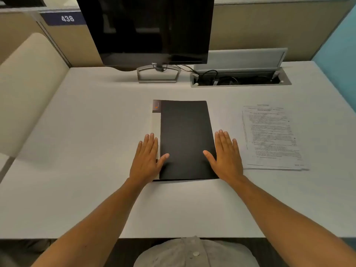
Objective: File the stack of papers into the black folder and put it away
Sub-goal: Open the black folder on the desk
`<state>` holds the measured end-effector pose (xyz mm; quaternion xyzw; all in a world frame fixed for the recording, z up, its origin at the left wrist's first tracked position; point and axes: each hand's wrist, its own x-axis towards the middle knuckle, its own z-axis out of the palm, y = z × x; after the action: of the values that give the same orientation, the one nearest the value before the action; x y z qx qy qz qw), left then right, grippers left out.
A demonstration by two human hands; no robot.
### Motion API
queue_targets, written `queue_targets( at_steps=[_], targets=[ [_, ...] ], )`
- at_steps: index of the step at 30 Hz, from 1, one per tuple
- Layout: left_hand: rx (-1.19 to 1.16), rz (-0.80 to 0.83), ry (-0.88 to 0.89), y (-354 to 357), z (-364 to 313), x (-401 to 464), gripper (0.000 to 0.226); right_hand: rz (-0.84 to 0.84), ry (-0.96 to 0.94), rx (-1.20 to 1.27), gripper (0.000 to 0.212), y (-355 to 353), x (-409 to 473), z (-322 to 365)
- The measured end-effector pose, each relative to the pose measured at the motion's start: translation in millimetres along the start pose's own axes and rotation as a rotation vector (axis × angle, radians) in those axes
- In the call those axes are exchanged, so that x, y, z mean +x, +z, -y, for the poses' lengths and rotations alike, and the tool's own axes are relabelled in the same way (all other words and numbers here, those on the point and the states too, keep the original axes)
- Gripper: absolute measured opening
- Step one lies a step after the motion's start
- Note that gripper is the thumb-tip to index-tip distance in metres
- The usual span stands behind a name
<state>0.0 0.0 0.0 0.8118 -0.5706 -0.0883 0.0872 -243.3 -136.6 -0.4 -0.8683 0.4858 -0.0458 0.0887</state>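
A closed black folder [185, 135] with a pale spine strip along its left side lies flat in the middle of the white desk [86, 122]. My left hand [147, 158] rests flat at the folder's left edge, fingers straight, thumb on the black cover. At the folder's right edge my right hand [225, 155] lies flat too, with its thumb on the cover. A stack of printed papers [271, 137] lies on the desk to the right of the folder, apart from my right hand.
A dark monitor [146, 29] on a silver stand [157, 74] stands at the back of the desk. To its right an open cable tray [238, 78] holds plugs and cords. Cubicle partitions enclose the desk, with a cushioned panel [28, 83] on the left.
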Motion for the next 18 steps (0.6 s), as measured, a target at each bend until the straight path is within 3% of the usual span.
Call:
queue_targets(
  at_steps=[9, 18],
  targets=[
    [-0.068, 0.089, 0.036, 21, -3, -24, 0.085, 0.130, -0.047, -0.011, 0.095, 28, -19, 5],
    [-0.018, 0.119, 0.115, 30, -5, -31, 0.119, 0.138, -0.040, 0.003, 0.092, 39, -23, 3]
  ],
)
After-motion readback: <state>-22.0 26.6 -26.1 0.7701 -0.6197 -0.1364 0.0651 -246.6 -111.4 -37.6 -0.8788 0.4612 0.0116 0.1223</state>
